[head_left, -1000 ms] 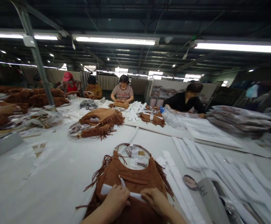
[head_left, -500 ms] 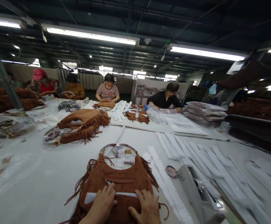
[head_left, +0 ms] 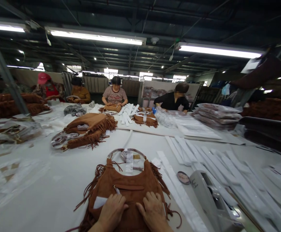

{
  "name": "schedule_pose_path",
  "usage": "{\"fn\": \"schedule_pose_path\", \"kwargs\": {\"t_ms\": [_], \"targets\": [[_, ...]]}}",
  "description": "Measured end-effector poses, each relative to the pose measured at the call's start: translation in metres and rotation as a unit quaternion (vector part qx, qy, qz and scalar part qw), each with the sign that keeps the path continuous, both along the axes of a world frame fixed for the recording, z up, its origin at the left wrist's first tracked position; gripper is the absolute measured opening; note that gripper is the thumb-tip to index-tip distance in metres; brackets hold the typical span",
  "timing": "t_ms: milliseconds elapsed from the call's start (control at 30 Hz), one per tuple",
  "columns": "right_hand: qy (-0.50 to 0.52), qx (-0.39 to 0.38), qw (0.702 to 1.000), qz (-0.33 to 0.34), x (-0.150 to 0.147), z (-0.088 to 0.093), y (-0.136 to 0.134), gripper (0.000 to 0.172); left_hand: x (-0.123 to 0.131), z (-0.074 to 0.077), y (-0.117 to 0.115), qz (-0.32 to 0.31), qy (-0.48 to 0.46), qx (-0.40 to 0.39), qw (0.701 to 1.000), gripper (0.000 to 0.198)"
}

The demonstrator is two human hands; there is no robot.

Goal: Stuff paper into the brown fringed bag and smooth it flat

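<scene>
A brown suede handbag [head_left: 128,180] with fringed sides lies flat on the table in front of me, its ringed handle pointing away. White wrap crosses the handle, and a zip with a wrapped pull runs across the upper front. My left hand [head_left: 113,209] has its fingers curled onto the suede below the zip pull. To its right, my right hand [head_left: 153,207] grips the same part, thumb apart from the bent fingers. A white strip [head_left: 99,202] shows beside my left hand; suede and hands hide its middle.
White strips [head_left: 176,190] lie to the right, near a grey tape dispenser [head_left: 210,196] and a round disc [head_left: 183,177]. More fringed bags [head_left: 87,129] sit at the far left. Clear plastic [head_left: 16,174] covers the left side. Several co-workers sit across the table.
Both hands have moved slightly up the bag, and the suede between them now covers the middle of the white strip. The whole view has shifted a little.
</scene>
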State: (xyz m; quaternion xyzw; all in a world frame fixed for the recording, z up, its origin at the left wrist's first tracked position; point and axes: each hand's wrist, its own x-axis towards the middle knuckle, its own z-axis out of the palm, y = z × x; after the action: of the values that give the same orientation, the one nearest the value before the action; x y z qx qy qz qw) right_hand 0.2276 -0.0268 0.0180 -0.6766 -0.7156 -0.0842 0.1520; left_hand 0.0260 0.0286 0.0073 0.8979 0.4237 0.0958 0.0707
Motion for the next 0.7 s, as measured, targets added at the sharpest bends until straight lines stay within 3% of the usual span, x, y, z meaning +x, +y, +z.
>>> {"fn": "schedule_pose_path", "kwargs": {"t_ms": [133,300,533,700], "targets": [[-0.029,-0.009,0.999,0.023,-0.022,0.0,0.014,0.029,-0.001,0.01,0.008,-0.015,-0.006,-0.068,0.998,0.017],[-0.023,-0.027,0.998,0.048,-0.023,-0.007,0.019,0.019,0.001,0.018,0.021,-0.049,0.009,-0.112,0.992,0.02],[-0.029,-0.029,0.999,0.034,-0.02,-0.021,0.034,0.03,0.006,0.007,0.03,-0.044,0.015,-0.116,0.992,0.027],[-0.02,-0.02,1.0,0.002,-0.024,-0.021,0.036,0.033,0.008,0.004,0.029,-0.039,0.02,-0.104,0.994,0.027]]}}
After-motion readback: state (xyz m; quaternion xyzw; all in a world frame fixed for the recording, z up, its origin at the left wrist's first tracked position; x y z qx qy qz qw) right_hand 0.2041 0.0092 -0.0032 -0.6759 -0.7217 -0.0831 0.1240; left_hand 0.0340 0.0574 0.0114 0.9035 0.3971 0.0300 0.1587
